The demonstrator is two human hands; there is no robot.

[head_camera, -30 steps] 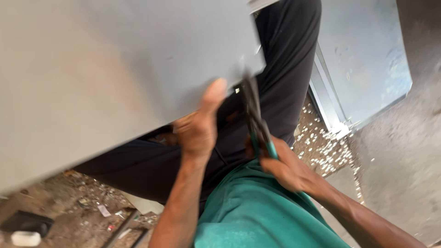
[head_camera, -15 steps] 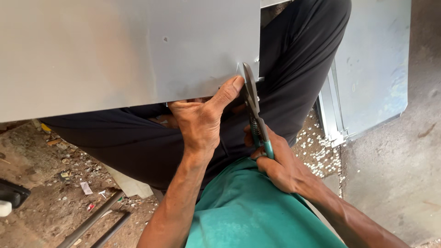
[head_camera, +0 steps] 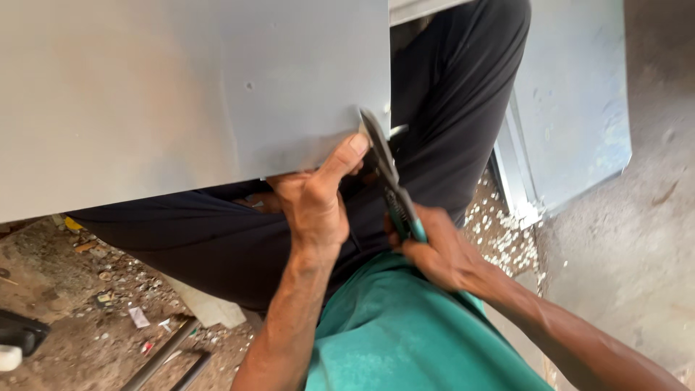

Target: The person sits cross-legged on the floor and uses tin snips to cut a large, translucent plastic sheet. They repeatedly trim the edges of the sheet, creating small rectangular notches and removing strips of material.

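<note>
our grey metal sheet [head_camera: 181, 94] walling off the upper left of the frame, our hands [head_camera: 315, 206] crowded with the snips [head_camera: 391, 185] at its lower right corner, black trousered legs [head_camera: 441, 123] filling the middle, second sheet [head_camera: 572, 94] blocking upper right, open concrete floor [head_camera: 637, 253] at right, littered ground [head_camera: 94, 311] free at lower left

two grey metal sheets [head_camera: 181, 94], one pair of snips [head_camera: 391, 185], two hands [head_camera: 315, 206]

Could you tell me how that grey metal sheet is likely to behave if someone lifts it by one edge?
The grey metal sheet looks thin where the snips bite, so it would probably flex. Its smooth face may slip; the left hand pinches its edge.
</note>
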